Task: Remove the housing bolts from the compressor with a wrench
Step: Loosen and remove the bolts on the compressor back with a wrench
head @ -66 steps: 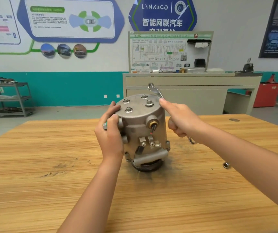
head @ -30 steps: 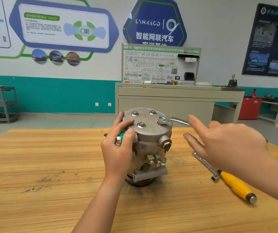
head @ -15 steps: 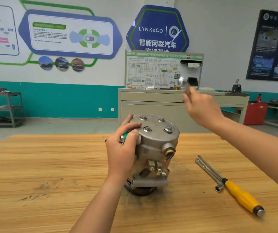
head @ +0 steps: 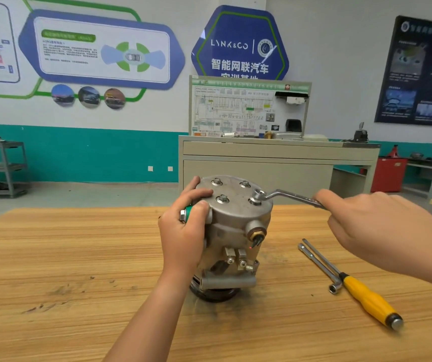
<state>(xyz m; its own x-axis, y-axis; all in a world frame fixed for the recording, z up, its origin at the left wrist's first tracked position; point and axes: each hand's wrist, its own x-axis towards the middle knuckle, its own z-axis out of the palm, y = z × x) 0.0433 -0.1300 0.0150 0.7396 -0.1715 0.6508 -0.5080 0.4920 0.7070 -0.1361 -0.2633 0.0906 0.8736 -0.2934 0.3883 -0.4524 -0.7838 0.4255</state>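
The right hand has come down from head height. The ring wrench it grasps now sits over the housing bolt at 4 o'clock on top of the compressor, with its handle running out toward 3 o'clock. The left hand clasps the compressor's side at 9 o'clock. The compressor stands upright on the wooden table. A yellow-handled driver lies at its 4 o'clock.
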